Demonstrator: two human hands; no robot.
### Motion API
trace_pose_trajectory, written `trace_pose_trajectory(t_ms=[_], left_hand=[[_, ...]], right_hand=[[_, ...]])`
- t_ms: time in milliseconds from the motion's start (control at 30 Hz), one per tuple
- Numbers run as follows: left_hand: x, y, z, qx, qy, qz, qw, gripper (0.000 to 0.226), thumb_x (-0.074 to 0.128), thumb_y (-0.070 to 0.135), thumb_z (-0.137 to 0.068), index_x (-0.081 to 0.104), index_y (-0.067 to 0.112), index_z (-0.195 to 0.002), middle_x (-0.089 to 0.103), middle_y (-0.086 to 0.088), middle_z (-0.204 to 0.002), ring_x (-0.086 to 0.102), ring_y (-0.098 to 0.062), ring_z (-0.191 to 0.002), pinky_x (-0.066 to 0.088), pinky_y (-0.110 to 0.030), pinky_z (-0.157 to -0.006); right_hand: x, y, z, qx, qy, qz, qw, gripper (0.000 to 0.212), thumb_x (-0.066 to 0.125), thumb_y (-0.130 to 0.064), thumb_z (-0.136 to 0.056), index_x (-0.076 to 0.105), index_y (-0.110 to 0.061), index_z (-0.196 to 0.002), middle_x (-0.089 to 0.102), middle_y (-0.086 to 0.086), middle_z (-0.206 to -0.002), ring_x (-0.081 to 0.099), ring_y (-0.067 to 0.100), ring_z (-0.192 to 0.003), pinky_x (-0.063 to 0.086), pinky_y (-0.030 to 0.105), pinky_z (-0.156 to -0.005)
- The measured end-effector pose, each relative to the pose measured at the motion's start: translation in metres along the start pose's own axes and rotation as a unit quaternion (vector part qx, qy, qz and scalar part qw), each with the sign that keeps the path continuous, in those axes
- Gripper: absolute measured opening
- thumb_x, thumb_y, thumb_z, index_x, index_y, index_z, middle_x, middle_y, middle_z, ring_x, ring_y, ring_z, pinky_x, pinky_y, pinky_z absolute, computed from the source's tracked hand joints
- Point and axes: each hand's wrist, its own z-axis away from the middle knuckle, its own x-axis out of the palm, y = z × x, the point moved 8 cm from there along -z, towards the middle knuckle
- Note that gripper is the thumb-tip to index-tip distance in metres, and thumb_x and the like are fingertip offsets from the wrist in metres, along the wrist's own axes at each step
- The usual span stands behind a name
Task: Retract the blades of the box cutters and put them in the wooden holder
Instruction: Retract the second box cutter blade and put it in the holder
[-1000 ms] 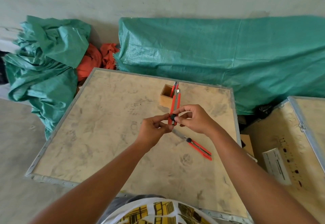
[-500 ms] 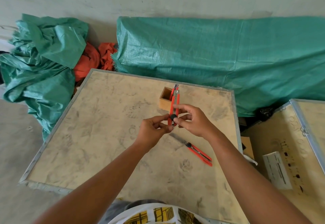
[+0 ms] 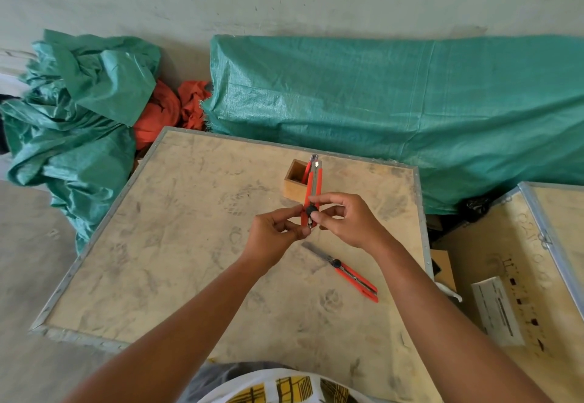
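Observation:
I hold a red box cutter [image 3: 314, 187] upright over the middle of the table. My left hand [image 3: 278, 228] pinches its lower end, and my right hand [image 3: 346, 221] grips it at the black slider knob. Only a short bit of blade shows at its top. Behind it stands a small wooden holder [image 3: 292, 186] with another red cutter [image 3: 306, 171] leaning inside. A third red cutter [image 3: 346, 271] lies flat on the table to the right of my hands, its long blade extended toward the left.
The work surface is a plywood table [image 3: 177, 244] with a metal rim. A second wooden crate [image 3: 518, 263] with a white box [image 3: 496, 311] sits at the right. Green tarps [image 3: 395, 102] and orange cloth [image 3: 170, 108] lie behind.
Both hands stay on the upright cutter with barely any shift. My view has tilted slightly, so the table looks a little lower in frame.

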Motion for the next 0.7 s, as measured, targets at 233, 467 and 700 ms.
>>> trace_pose_trajectory(t_ms=[233,467,700], left_hand=[[-0.002,-0.006,-0.003,0.001,-0.008,-0.028,1.000,0.049,0.082,-0.001,-0.076,0.072,0.012,-0.122,0.080,-0.008,-0.098,0.073,-0.035,-0.093,0.062,-0.033,-0.086],[-0.009,-0.009,-0.018,-0.001,-0.004,-0.046,0.999,0.047,0.083,-0.002,-0.075,0.074,0.018,-0.117,0.081,0.000,-0.094,0.077,-0.024,-0.087,0.060,-0.029,-0.084],[-0.009,0.005,-0.065,0.023,-0.012,-0.091,0.996,0.048,0.079,-0.009,-0.076,0.074,0.014,-0.119,0.080,-0.005,-0.100,0.077,-0.019,-0.084,0.061,-0.023,-0.078]], right_hand=[[0.000,-0.001,0.001,0.010,0.067,0.039,0.997,0.026,0.086,-0.032,-0.080,0.070,-0.017,-0.093,0.074,-0.006,-0.098,0.073,0.010,-0.090,0.060,0.030,-0.080],[-0.001,0.007,-0.016,0.012,0.059,-0.068,0.996,0.023,0.071,-0.020,-0.094,0.070,-0.015,-0.117,0.074,0.005,-0.112,0.077,0.008,-0.087,0.064,0.024,-0.067],[-0.021,0.009,-0.070,0.026,0.074,-0.055,0.995,0.029,0.072,-0.006,-0.093,0.073,-0.019,-0.118,0.073,0.007,-0.113,0.077,0.023,-0.093,0.067,0.036,-0.073]])
